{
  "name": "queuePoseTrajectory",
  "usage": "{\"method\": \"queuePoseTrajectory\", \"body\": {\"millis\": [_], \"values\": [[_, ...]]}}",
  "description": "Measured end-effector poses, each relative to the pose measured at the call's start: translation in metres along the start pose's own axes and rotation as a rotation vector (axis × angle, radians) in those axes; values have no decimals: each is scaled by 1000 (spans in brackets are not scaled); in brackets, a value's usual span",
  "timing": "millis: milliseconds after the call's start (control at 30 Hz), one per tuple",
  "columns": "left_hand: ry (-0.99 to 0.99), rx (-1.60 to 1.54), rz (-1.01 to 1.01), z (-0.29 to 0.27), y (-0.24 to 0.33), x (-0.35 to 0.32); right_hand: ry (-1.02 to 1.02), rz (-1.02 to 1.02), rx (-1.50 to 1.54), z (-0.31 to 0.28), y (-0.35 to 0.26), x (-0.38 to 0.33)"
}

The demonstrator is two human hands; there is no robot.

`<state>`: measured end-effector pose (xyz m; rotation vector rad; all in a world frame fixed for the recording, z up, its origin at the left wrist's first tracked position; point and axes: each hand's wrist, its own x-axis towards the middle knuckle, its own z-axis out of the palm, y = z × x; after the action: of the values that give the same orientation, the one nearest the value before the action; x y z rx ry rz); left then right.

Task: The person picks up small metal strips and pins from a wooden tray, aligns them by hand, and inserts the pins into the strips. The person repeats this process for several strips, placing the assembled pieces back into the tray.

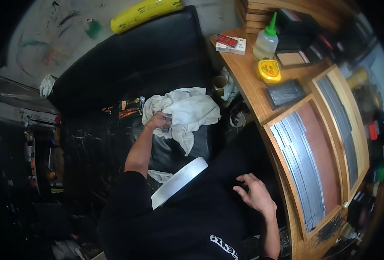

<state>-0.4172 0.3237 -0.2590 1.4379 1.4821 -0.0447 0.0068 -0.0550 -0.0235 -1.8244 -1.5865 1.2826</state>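
Observation:
My left hand [158, 121] reaches out to a crumpled white cloth [195, 107] on the black couch. Its fingers are closed on a small grey block [168, 118], held against the cloth's near left side. My right hand [257, 193] hovers over my dark clothing, left of the wooden table. Its fingers are apart and nothing is in it. A pale, flat, slightly curved band [179, 183] lies slanted across my front between the two arms.
On the wooden table [249, 76] at right stand a framed tray of grey metal strips [299, 167], a dark block [285, 93], a yellow tape measure [268, 71] and a green-tipped bottle [265, 42]. A yellow roll [146, 15] rests atop the couch's back [135, 60].

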Motion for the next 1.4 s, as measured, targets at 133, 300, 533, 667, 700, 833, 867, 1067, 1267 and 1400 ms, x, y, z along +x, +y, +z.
{"method": "queuePoseTrajectory", "body": {"millis": [133, 300, 533, 667, 700, 833, 867, 1067, 1267, 1400], "values": [[122, 194, 62, -1, -4, 4, 30, 31, 110, 4, 5, 6], [-72, -174, 150, 4, 83, -77, 158, 60, 302, 6, 21, 5], [-236, 387, 995, -27, 199, -243, 472, -433, 5, -3, -29, 24], [-1660, -408, 1196, 18, 237, -199, 527, -778, 64, 0, -39, 9], [-1819, -355, 1202, 37, 246, -175, 493, -741, 186, 12, -35, -2], [-1716, -405, 999, 115, 292, -199, 520, -448, 102, -11, -20, -136], [-1506, -472, 884, 129, 308, -234, 507, -386, 64, -11, -15, -172], [-1287, -185, 563, 197, 359, -252, 23, 715, -189, 22, -22, -290], [-1379, -133, 441, 286, 357, -319, 175, 566, -102, 99, 25, -263], [-1349, -141, 215, 313, 346, -337, 596, 333, -9, 55, 7, -249]]}}
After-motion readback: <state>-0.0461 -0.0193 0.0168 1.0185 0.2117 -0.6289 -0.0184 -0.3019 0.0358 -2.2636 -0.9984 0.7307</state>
